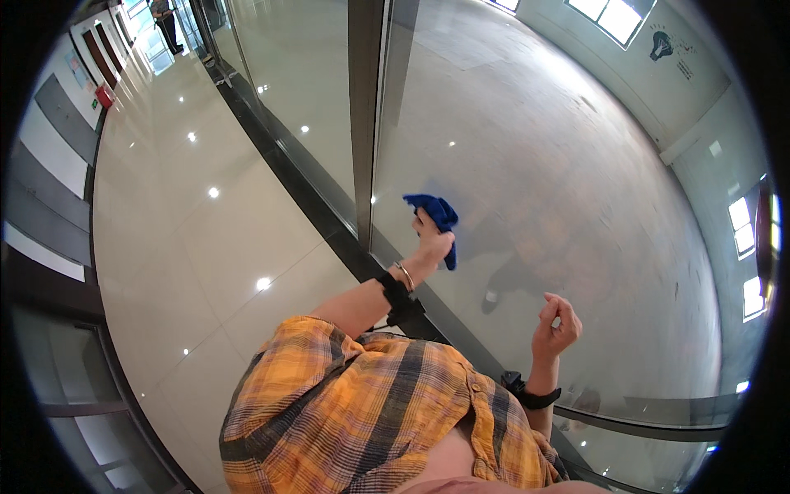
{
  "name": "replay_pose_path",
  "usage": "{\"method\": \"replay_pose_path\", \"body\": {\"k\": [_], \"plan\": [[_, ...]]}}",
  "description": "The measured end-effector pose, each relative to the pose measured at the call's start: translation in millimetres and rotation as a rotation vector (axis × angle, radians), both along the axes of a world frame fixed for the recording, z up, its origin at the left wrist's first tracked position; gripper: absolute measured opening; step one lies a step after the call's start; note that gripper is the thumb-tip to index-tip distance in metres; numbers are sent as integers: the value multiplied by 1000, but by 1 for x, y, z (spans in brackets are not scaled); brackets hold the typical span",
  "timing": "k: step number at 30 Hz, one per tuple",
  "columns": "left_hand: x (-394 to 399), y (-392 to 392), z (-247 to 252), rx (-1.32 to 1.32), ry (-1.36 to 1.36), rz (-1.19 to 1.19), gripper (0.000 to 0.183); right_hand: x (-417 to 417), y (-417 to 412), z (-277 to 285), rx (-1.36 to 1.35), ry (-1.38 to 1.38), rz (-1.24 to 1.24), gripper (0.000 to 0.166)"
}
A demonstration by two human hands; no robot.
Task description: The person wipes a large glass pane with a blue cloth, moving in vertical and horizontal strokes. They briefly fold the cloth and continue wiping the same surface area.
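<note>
My left hand point(434, 238) grips a bunched blue cloth point(437, 210). The cloth is up against, or very close to, a large clear glass pane point(487, 185), just right of a dark metal upright point(364, 123). A bracelet and a black strap with a small device circle that wrist. Farther right, my right hand point(557, 327) is raised in front of the same glass. Its fingers are curled in, thumb meeting the forefinger, with nothing visible in them. Another black strap point(540, 398) with a device sits on the right wrist.
A dark sill point(278, 160) runs diagonally along the glass partition's foot. Glossy floor tiles point(185, 247) line the corridor to my left. A person point(164, 25) stands at its far end, and a red bin point(103, 96) is by the wall. A dark-framed glass door point(80, 364) is lower left.
</note>
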State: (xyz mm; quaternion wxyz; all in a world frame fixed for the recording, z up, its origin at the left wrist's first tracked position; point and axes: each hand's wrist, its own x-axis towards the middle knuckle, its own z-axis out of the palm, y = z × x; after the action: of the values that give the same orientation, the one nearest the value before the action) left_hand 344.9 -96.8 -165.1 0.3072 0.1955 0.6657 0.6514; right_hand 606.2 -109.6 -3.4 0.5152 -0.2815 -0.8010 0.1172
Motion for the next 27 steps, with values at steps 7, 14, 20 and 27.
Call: {"method": "replay_pose_path", "body": {"k": [7,14,20,27], "plan": [[-111,36,-3,38,520,414,81,-1,3,7,24,1,18,17],[-84,27,24,-153,580,468,80,27,-4,-14,-35,-29,-91,17],[3,2,7,-19,464,19,75,5,2,-2,-5,-34,-18,16],[-113,3,110,-17,927,378,83,10,2,-2,3,-21,-10,16]]}}
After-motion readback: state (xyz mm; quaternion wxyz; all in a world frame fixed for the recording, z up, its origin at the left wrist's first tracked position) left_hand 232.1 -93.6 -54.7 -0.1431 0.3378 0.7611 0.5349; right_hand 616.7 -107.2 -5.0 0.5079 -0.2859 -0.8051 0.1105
